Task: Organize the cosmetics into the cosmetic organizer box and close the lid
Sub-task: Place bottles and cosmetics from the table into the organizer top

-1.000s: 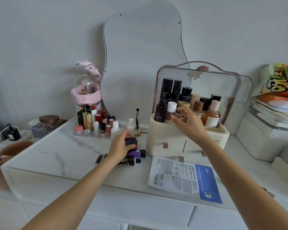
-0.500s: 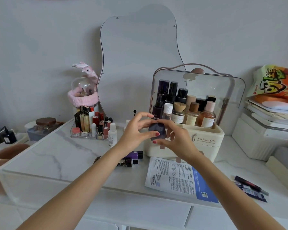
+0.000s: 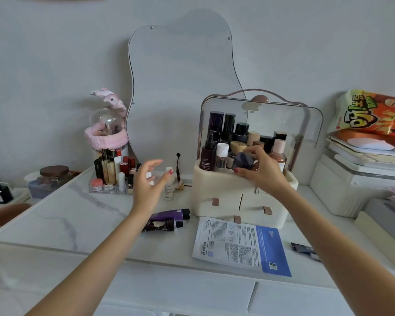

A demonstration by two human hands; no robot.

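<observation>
Nearest the person, below and between both forearms, a white and blue printed sachet [image 3: 240, 246] lies flat on the white marble-pattern vanity top [image 3: 55, 215]. It is probably still to be stored. Just below the left wrist, two dark purple squeeze tubes [image 3: 167, 221] lie side by side on their flanks, touching each other. They are also not yet in the box.

The left hand [image 3: 149, 184] hovers above the surface with fingers spread and relaxed. It holds nothing. It appears free to take the next item.

The right hand [image 3: 261, 171] grips a small dark faceted jar [image 3: 243, 161] between thumb and fingertips. The jar is at the front rim of the cream plastic cosmetic organizer box [image 3: 242, 197], among the upright bottles [image 3: 214, 151] already standing in the top compartment. The grip from the side probably lets the jar be lowered into a gap between bottles.

The clear hinged lid [image 3: 301, 124] of the box stands raised behind the right hand, so closing is not yet done.

Beyond the left hand, a clear acrylic tray of lipsticks [image 3: 113, 173] stands at the rear of the surface. Behind it, a wavy frameless mirror [image 3: 180, 87] leans on the pale grey wall. To the right of the right hand, an orange snack bag [image 3: 372, 117] rests on a white stack of containers.
</observation>
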